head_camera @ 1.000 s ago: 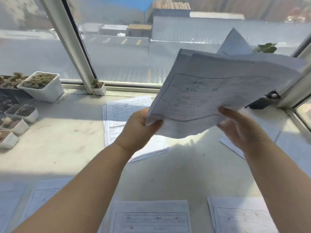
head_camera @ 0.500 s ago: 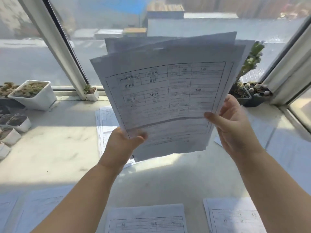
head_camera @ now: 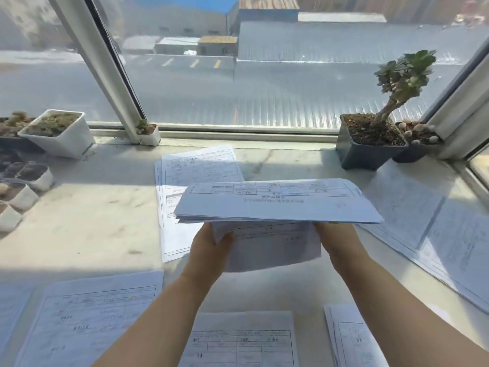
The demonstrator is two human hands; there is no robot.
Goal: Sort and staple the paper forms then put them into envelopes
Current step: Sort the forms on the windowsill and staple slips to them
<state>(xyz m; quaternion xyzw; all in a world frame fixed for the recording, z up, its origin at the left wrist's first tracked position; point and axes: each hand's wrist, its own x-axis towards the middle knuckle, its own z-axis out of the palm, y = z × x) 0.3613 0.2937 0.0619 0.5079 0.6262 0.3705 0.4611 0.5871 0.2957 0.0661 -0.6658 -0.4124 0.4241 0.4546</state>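
Where soil (head_camera: 370, 129) fills dark pot (head_camera: 362, 154)

Both bare forearms reaching forward from the near edge, left hand (head_camera: 209, 247) gripping the left underside of a held sheaf of forms (head_camera: 277, 205), thumb on a hanging sheet, right hand (head_camera: 337, 241) gripping its right underside
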